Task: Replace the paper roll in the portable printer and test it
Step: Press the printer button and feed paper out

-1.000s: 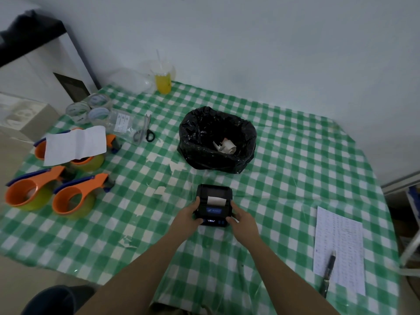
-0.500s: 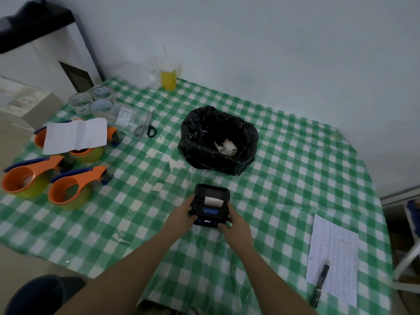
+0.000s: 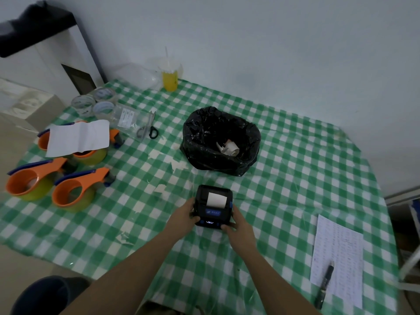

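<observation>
A small black portable printer (image 3: 213, 206) lies on the green checked tablecloth (image 3: 284, 178) near the front middle. A short strip of white paper (image 3: 216, 199) sticks out of its slot, and a small display glows at its near edge. My left hand (image 3: 183, 218) grips the printer's left side. On the right side my right hand (image 3: 238, 230) holds it, thumb at the near corner. A black bin bag (image 3: 219, 142) stands just behind the printer, and a used white paper roll (image 3: 230, 148) lies inside it.
Three orange tape dispensers (image 3: 68, 189) stand at the left, one under a white sheet (image 3: 78, 137). Scissors (image 3: 150, 129), a clear bag and tape rolls (image 3: 95, 103) lie behind them. A yellow drink cup (image 3: 170, 76) is by the wall. A printed sheet (image 3: 338, 258) with a pen (image 3: 325, 283) lies front right.
More paper sticks out of the printer than a second ago. Both hands stay on its sides; the view has shifted slightly.
</observation>
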Available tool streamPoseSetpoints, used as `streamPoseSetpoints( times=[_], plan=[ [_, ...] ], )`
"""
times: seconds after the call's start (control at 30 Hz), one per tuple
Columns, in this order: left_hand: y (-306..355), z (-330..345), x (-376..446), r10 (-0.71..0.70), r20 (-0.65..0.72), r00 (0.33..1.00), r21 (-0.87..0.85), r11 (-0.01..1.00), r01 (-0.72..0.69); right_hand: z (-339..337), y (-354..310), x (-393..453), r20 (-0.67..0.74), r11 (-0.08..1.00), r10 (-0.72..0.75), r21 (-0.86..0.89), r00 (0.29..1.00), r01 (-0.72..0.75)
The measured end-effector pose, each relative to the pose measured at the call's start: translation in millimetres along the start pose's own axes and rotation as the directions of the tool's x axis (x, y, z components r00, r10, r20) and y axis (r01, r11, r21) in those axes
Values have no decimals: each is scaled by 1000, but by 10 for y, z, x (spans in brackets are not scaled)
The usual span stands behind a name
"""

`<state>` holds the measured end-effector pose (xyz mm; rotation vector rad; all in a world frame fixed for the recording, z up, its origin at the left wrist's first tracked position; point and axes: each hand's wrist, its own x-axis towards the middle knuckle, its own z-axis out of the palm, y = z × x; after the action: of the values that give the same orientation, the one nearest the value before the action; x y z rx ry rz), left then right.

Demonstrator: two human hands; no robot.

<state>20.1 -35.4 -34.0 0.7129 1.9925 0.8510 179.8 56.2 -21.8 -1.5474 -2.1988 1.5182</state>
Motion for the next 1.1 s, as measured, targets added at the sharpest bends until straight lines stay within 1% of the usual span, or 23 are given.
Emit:
streamPoseSetpoints(
  times=[0.2,0.33,0.47,0.57,0.7,1.1],
  plan=[
    [-17,-5,9,13,12,1000,5,1000,-13,-14,31,27,11,1000,11,-1,1000,-11],
    [-14,-5,17,14,13,1000,44,999,-14,19,64,27,46,997,79,15,996,-80],
    [-32,-7,24,22,18,1000,60,998,-23,32,81,24,46,996,91,17,995,-92],
    [-42,-1,31,27,20,999,53,998,-28,6,87,43,61,993,106,51,993,-109],
    [-23,-2,18,25,18,1000,57,998,-26,-10,94,45,69,992,104,69,992,-108],
    [-4,-4,1,29,7,1000,79,996,-29,-14,93,40,65,995,89,43,994,-92]
  ],
)
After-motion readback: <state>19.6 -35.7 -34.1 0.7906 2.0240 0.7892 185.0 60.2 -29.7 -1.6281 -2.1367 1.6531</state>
